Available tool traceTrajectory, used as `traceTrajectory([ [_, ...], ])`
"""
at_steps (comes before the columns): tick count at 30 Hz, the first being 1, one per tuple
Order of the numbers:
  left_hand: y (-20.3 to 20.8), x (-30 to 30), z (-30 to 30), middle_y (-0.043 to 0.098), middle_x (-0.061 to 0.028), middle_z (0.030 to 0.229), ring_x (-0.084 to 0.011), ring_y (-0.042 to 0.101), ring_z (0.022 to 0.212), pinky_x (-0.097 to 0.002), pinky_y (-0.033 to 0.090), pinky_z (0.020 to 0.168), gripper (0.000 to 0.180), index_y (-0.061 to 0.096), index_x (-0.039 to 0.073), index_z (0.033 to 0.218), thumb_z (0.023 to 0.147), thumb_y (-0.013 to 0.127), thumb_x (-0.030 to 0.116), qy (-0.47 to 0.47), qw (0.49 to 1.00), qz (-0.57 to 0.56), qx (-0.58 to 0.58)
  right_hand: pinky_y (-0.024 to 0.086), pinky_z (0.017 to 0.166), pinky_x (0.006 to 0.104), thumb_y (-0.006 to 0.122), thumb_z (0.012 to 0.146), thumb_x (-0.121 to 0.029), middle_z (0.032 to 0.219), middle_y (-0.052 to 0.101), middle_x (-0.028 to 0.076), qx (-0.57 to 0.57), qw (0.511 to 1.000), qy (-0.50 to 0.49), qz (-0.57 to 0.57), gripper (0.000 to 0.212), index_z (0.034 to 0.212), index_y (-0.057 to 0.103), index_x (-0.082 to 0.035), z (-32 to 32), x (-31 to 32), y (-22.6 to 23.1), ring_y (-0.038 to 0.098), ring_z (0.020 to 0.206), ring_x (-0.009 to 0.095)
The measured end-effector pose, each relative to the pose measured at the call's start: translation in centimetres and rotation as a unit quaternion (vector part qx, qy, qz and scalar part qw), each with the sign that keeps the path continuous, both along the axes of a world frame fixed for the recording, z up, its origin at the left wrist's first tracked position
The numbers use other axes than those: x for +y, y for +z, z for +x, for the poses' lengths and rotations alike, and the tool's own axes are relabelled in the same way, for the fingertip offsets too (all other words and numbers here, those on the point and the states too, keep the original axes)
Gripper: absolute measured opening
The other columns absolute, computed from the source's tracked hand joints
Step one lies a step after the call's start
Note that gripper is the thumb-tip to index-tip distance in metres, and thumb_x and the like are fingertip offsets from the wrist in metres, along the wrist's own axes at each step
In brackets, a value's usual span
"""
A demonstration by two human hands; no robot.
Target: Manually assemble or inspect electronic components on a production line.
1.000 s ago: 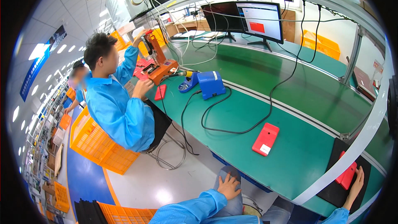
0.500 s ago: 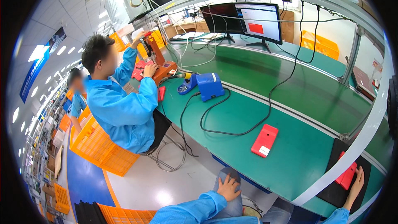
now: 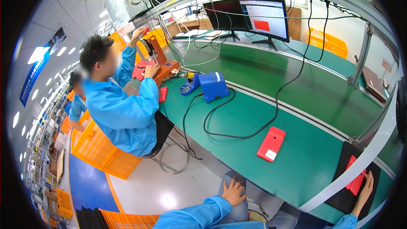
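My left hand [image 3: 233, 193] rests on my left knee with its fingers spread, holding nothing. At the right end of the bench, my right hand [image 3: 363, 193] grips the right edge of a red flat handheld device [image 3: 354, 185]; its thumb is hidden. That device lies over a black mat [image 3: 341, 202], partly behind a pale strip [image 3: 345, 177]. Another red handheld device [image 3: 271, 143], with a small dark round spot and a white label, lies on the green bench top [image 3: 237, 118] to the left of the mat.
A blue soldering station [image 3: 214, 87] with its iron holder [image 3: 189, 85] stands farther left, its black cable looping across the bench. A co-worker [image 3: 121, 101] in blue works at an orange press [image 3: 159, 57]. Two monitors [image 3: 265, 19] stand behind. Orange crates [image 3: 106, 148] sit on the floor.
The red device at my right hand has shifted slightly and shows more of its face. The co-worker's raised hand has moved up and left with the press lever. My left hand has not moved.
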State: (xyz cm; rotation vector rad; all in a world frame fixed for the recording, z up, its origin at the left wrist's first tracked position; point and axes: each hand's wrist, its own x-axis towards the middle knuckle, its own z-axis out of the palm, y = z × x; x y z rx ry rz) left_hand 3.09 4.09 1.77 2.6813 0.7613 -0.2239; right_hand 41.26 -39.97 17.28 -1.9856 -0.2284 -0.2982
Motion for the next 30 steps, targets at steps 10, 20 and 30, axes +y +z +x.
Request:
traceTrajectory([
  [10,0.2,-0.1,-0.1,0.04,-0.0057,0.139,-0.033,0.017,0.138,-0.0719,0.015,0.1,0.045,0.058,0.017,0.118,0.083,0.055,0.044,0.005,1.0,0.001,0.007,0.032,0.102,0.0317,0.04,0.1,-0.031,0.109,0.063,0.01,0.006,1.0,0.005,0.006,0.043,0.129,0.049,-0.001,-0.2,0.4,0.2,0.054,0.11,0.017],
  [20,-0.5,0.0,-0.4,0.041,-0.0062,0.138,-0.0328,0.016,0.139,-0.0712,0.012,0.101,0.044,0.059,0.017,0.117,0.083,0.056,0.044,0.004,1.0,-0.01,-0.018,0.038,0.095,0.0303,0.044,0.099,-0.027,0.105,0.065,0.013,-0.02,1.0,-0.016,-0.015,0.039,0.123,0.054,0.002,-1.3,1.7,1.1,0.057,0.103,0.019],
  [30,-0.1,-0.3,0.0,0.042,-0.0045,0.137,-0.0328,0.016,0.138,-0.0718,0.014,0.1,0.043,0.061,0.018,0.115,0.081,0.058,0.044,0.003,1.0,0.01,-0.013,0.035,0.1,0.032,0.046,0.098,-0.028,0.105,0.066,0.01,-0.01,0.999,-0.04,-0.009,0.039,0.12,0.056,0.002,-2.7,2.8,3.1,0.054,0.109,0.019],
])
